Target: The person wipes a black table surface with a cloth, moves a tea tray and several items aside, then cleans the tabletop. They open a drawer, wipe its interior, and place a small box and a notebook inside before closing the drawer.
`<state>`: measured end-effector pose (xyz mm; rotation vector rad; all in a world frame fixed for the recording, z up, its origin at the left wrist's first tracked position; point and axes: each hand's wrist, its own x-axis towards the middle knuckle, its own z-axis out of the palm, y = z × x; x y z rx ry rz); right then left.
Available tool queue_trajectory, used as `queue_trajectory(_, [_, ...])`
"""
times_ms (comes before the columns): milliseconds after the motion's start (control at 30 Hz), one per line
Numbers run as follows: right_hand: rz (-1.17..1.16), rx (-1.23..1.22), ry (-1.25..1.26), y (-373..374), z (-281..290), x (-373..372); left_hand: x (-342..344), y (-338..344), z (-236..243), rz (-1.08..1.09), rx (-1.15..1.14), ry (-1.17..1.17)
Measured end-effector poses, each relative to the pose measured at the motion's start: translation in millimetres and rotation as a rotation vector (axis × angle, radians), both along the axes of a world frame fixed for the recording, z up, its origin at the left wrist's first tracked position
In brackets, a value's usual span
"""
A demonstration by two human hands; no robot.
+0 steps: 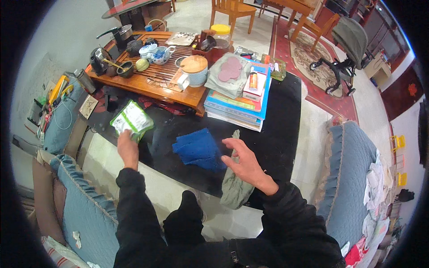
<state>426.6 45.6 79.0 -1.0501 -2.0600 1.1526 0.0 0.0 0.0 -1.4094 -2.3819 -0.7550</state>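
My left hand (128, 149) is at the left front edge of the low black table, fingers closed on the near edge of a green-and-white soft packet (132, 119). A folded dark blue cloth (198, 149) lies flat on the table between my hands. My right hand (246, 164) hovers just right of it, thumb and fingers apart with nothing between them. Beneath that hand a crumpled grey-green cloth (237, 191) hangs over the table's front edge, partly hidden by the hand.
Behind the cloths stands a stack of books (234, 109) topped by a grey cloth and a small box. A wooden tea tray (156, 85) carries a lidded mug (194, 71), a teapot (161, 54) and cups. Blue-covered sofas (353, 165) flank the table; a stroller (351, 44) stands far right.
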Motion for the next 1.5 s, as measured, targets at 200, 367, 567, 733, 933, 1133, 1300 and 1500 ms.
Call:
queue_trajectory(200, [0.039,-0.658,0.398,-1,4,4,73,-50,82,-0.028,0.391,-0.388])
queue_trajectory(367, [0.077,-1.228,0.793,-25,11,-28,160,-82,128,-0.249,0.364,-0.507])
queue_trajectory(567, [0.083,-1.148,1.334,-29,37,5,250,-56,156,-0.969,0.051,-0.218])
queue_trajectory(733, [-0.474,-0.572,1.236,3,42,69,268,-6,162,-0.898,0.104,-0.814])
queue_trajectory(933, [-0.679,-0.313,1.437,39,22,132,315,131,126,-0.733,0.056,-0.41])
queue_trajectory(1133, [-0.713,-0.315,1.412,49,3,157,368,233,95,-0.506,-0.036,0.255])
queue_trajectory(1300, [-0.742,-0.331,1.333,49,0,159,392,247,62,-0.342,-0.11,0.438])
queue_trajectory(1500, [-0.755,-0.359,1.285,47,-4,160,376,238,79,-0.537,0.061,0.217])
